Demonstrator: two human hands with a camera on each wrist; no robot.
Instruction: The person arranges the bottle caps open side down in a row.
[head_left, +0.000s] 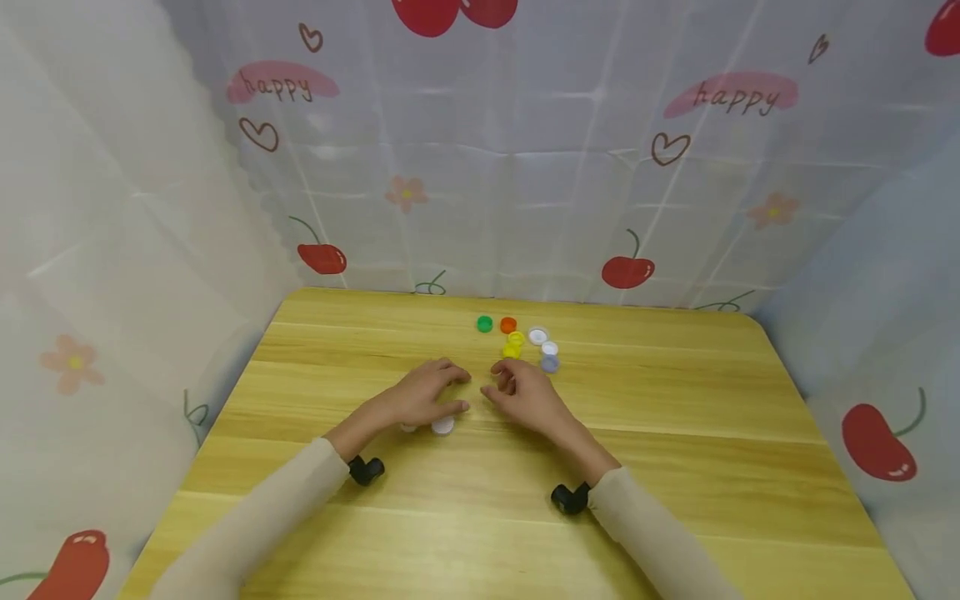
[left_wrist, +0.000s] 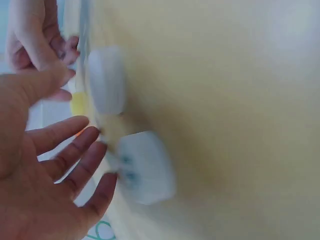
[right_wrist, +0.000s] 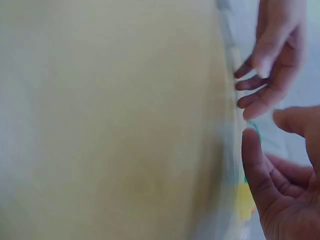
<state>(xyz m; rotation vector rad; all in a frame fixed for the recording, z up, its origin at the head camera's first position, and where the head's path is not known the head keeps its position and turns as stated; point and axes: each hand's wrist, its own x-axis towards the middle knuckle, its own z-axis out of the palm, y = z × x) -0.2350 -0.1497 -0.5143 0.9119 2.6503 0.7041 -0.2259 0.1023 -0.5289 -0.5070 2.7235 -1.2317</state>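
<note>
My left hand point(head_left: 426, 395) is over the middle of the table, fingers loosely bent and thumb apart, with nothing between them. Just below it lie a white bottle cap point(head_left: 442, 426) and another white cap point(head_left: 408, 428), partly hidden by the hand. In the left wrist view one blurred white cap point(left_wrist: 147, 167) bears a green mark. Facing it across a small gap, my right hand point(head_left: 531, 400) has bent fingers, and the right wrist view shows its thumb and index finger apart, holding nothing. A yellow cap point(head_left: 512, 352) lies just beyond the right fingertips.
Farther back on the wooden table point(head_left: 675, 392) are a green cap point(head_left: 484, 323), an orange cap point(head_left: 508, 325), a second yellow cap point(head_left: 516, 338), two white caps point(head_left: 538, 336) and a pale purple cap point(head_left: 550, 363). A printed curtain point(head_left: 510, 233) surrounds the table's back and sides.
</note>
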